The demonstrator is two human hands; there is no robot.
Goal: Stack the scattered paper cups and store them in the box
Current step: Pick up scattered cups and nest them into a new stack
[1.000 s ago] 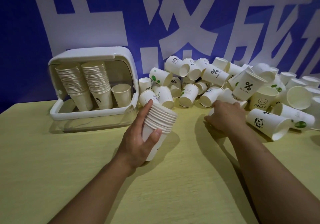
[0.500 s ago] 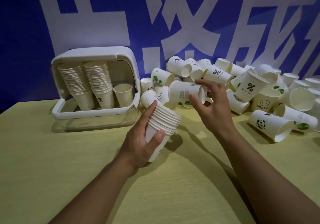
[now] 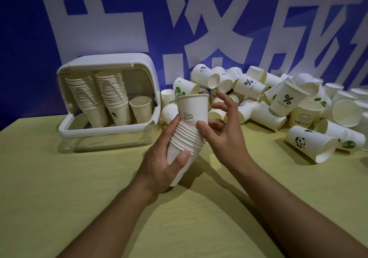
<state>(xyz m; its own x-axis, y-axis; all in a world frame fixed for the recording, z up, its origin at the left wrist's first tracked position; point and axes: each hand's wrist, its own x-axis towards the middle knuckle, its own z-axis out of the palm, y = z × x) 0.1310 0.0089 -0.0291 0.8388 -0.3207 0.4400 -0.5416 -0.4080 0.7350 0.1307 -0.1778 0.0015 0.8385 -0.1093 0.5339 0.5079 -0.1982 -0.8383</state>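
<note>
Blue wall with huge white characters backs a pale yellow-green worktop (image 3: 59,198). Left of the heap of scattered white paper cups (image 3: 278,106), the white plastic box (image 3: 111,130) stands open, holding two stacks. The left hand (image 3: 165,170) grips a nested stack (image 3: 185,144) in front of the heap, tilted for loading; the right hand (image 3: 221,136), thumb touching, fingers spread, seats the "Green World" cup (image 3: 192,110). Heap prints read "NICE DAY", "HELLO".

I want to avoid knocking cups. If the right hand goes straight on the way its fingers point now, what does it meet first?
Probably the loose cup pile just behind the right hand; its raised fingers point up and away toward it. Depth is unclear.
</note>
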